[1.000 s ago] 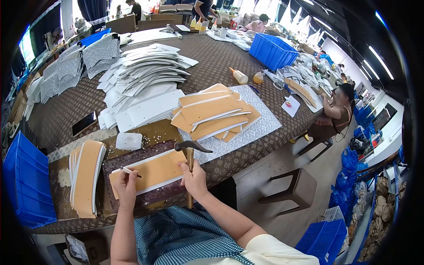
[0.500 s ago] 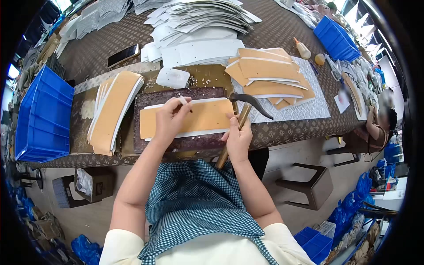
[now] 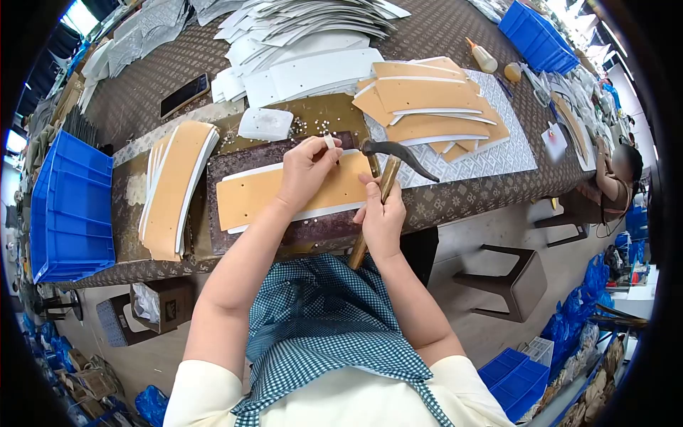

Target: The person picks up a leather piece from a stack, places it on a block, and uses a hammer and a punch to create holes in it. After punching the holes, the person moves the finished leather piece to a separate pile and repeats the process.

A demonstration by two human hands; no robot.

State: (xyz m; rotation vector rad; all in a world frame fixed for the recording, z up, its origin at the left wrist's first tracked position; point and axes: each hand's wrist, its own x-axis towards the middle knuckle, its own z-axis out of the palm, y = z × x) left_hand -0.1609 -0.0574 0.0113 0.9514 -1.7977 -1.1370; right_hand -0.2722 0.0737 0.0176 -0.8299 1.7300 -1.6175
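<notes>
Where the left side of the tabletop point(image 3: 135, 103) ends, a blue bin point(image 3: 71, 206) stands at 9 o'clock of the work area. A stack of tan strips point(image 3: 174, 185) lies just beside a dark mat point(image 3: 228, 165), at its 9 o'clock. A tan panel point(image 3: 249, 199) with a white border lies flat on the mat.

The left hand point(image 3: 306, 171) rests on the right end of the panel. Its fingers point(image 3: 316, 148) pinch a small white peg point(image 3: 329, 141) at the panel's 12 o'clock edge.

The right hand point(image 3: 380, 217) sits at 4 o'clock of the left hand, fingers clenched around the wooden handle of a hammer point(image 3: 395, 151). The hammer head is just beside the peg, at its 3 o'clock.

A pile of tan panels point(image 3: 427, 99) lies at 1 o'clock of the hammer.
</notes>
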